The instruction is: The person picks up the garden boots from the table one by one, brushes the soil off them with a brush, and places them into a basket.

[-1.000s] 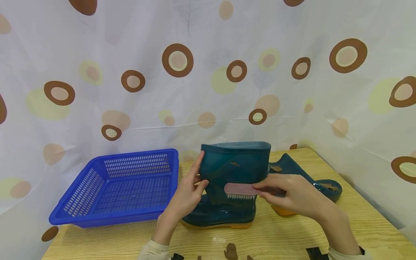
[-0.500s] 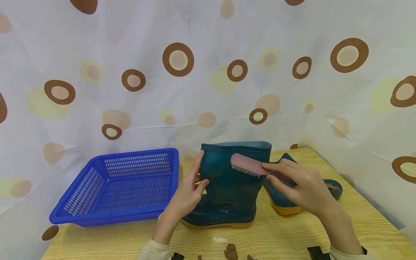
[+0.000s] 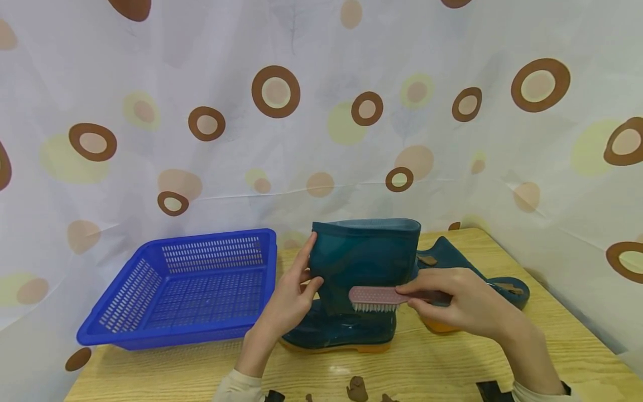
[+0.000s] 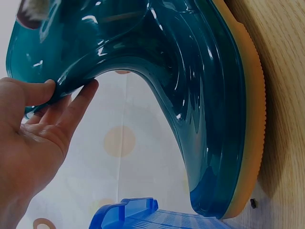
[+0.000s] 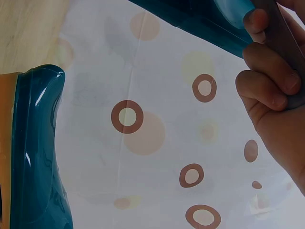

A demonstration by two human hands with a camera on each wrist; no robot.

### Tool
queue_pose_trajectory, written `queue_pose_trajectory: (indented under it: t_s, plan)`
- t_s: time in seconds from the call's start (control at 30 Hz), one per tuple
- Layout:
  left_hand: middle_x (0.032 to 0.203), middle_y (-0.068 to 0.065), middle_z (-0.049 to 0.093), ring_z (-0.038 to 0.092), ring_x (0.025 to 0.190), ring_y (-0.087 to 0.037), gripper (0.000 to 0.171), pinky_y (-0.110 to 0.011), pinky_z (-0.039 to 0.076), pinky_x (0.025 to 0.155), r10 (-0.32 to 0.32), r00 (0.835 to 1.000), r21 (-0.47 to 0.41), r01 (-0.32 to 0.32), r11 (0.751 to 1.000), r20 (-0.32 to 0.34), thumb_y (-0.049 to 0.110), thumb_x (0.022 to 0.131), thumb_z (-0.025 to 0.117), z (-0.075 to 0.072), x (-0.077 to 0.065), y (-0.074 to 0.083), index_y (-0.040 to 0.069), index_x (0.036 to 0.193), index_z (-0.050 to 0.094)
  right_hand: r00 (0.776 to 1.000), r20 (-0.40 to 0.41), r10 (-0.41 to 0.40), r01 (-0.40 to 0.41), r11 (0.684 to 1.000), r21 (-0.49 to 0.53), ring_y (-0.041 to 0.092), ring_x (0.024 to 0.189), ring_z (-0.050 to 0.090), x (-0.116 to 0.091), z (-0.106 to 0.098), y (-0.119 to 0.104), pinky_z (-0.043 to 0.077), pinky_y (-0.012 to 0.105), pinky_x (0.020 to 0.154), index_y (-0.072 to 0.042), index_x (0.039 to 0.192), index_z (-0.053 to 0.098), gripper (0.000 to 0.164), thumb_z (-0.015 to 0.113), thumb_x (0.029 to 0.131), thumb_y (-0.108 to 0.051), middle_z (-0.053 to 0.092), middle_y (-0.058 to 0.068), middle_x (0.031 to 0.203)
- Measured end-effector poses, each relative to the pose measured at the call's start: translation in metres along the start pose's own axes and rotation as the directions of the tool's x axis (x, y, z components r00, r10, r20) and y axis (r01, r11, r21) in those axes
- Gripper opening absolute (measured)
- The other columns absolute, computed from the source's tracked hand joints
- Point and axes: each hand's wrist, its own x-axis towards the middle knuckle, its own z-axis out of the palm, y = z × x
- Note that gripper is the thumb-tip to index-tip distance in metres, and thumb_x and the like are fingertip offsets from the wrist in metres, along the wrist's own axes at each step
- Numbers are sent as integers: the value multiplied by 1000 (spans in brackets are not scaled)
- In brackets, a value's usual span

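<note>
A teal rubber boot (image 3: 361, 262) with an orange sole stands upright on the table, toe to the left. My left hand (image 3: 287, 296) grips the left side of its shaft. Seen in the left wrist view, the thumb of that left hand (image 4: 40, 133) lies on the near face and the fingers go behind. In my right hand (image 3: 454, 301) is a pink scrubbing brush (image 3: 374, 295), white bristles downward, level with the lower shaft. The right wrist view has the fingers of my right hand (image 5: 271, 78) curled round the brush's handle (image 5: 283, 43).
Behind my right hand lies a second teal boot (image 3: 444, 255) with brown clumps on it. A blue plastic basket (image 3: 166, 336) stands at the left. Brown lumps (image 3: 357, 388) lie on the wooden table (image 3: 321, 368) near its front. A patterned curtain (image 3: 321, 139) hangs behind.
The brush rose from the lower shaft to near the top, then came back down. A brown smear on the upper shaft no longer shows. My left hand has stayed in place.
</note>
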Motion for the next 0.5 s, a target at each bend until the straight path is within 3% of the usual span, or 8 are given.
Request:
queue_pose_trajectory:
  t_s: [0.1, 0.33, 0.5]
  plan:
    - [139, -14, 50, 67, 107, -21, 84, -42, 57, 91, 2, 1000, 0, -2, 1000, 1, 3, 101, 53, 0, 0, 0, 46, 157, 8, 1000, -17, 11, -11, 1000, 4, -9, 60, 42, 0, -2, -2, 38, 8, 54, -27, 115, 73, 42, 72, 85, 2, 62, -25, 88]
    - [135, -14, 53, 66, 112, -25, 83, -46, 56, 95, 1, 1000, -6, -1, 1000, 3, 3, 102, 52, 0, -1, -1, 46, 157, 8, 998, -63, 22, -24, 999, -31, -10, 57, 37, -1, -4, -2, 36, 8, 53, -23, 117, 73, 44, 73, 83, 4, 68, -20, 97]
    - [133, -14, 54, 66, 114, -25, 83, -42, 57, 92, -1, 1000, 2, 1, 1000, 7, 3, 102, 52, 0, -1, 0, 46, 157, 7, 997, -79, 5, -9, 999, -50, -10, 57, 38, -2, -5, 1, 36, 7, 53, -21, 117, 73, 41, 73, 84, 3, 66, -19, 92]
